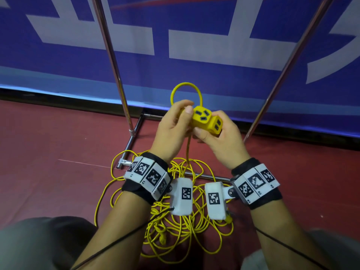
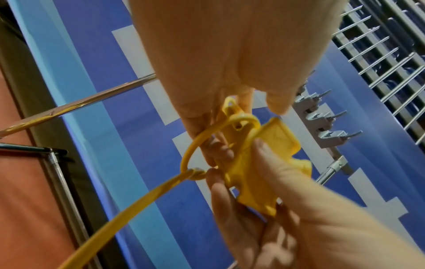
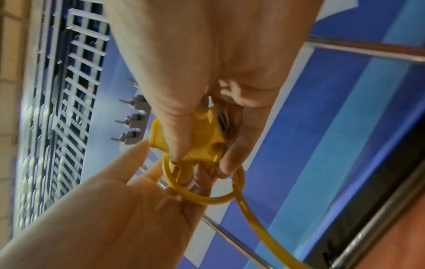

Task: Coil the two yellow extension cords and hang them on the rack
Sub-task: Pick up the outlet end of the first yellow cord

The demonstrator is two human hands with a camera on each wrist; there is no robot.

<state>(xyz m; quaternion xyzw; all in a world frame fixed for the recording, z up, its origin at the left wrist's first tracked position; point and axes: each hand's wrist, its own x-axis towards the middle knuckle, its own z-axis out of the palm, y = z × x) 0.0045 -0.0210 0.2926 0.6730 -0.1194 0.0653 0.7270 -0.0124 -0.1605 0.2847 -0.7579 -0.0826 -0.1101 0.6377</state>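
Observation:
A yellow multi-outlet socket block (image 1: 205, 118) is held at chest height by both hands. My right hand (image 1: 209, 131) grips the block from below and the right side. My left hand (image 1: 186, 111) pinches the yellow cord at the block's neck, where a small loop (image 1: 185, 87) stands up. From there the cord (image 1: 188, 151) drops to a loose yellow tangle (image 1: 185, 217) on the red floor. The left wrist view shows the block (image 2: 257, 163) and the cord (image 2: 128, 209). The right wrist view shows the block (image 3: 207, 142) and the loop (image 3: 207, 200).
Two chrome rack poles (image 1: 111, 61) (image 1: 292, 65) rise either side of the hands, with a base bar (image 1: 204, 175) crossing the tangle. Grey hooks (image 2: 326, 123) sit on the rack's upper bar. A blue banner (image 1: 194, 71) stands behind. My knees are at the bottom corners.

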